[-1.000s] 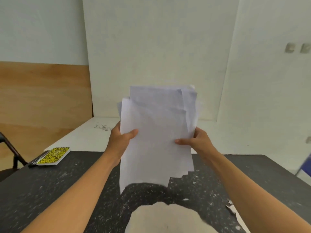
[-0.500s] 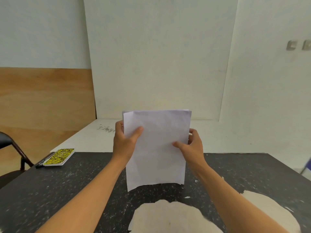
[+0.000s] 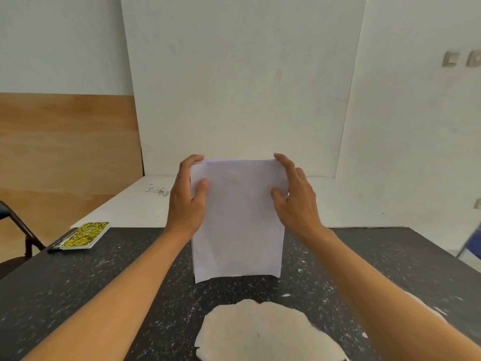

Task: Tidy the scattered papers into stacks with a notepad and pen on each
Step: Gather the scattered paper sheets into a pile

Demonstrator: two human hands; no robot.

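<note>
A stack of white papers point(image 3: 238, 220) stands upright on its bottom edge on the dark speckled table point(image 3: 78, 287), in the middle of the view. My left hand point(image 3: 186, 201) grips its upper left side, thumb on the front, fingers curled over the top corner. My right hand point(image 3: 294, 199) holds the upper right side the same way. The sheets' edges look even. A yellow-and-black patterned notepad point(image 3: 86, 235) lies flat at the table's far left corner, with a black pen point(image 3: 56, 247) beside its left edge.
A worn pale patch point(image 3: 268, 332) marks the table near the front edge, another point(image 3: 426, 308) to its right. A white surface point(image 3: 135, 204) lies beyond the table. A dark chair point(image 3: 15, 230) stands at the left and something blue point(image 3: 471, 246) at the right edge.
The uneven, fanned sheets held in the air have come down onto the table on end and are squared up. Both hands slid from the sides up to the top corners.
</note>
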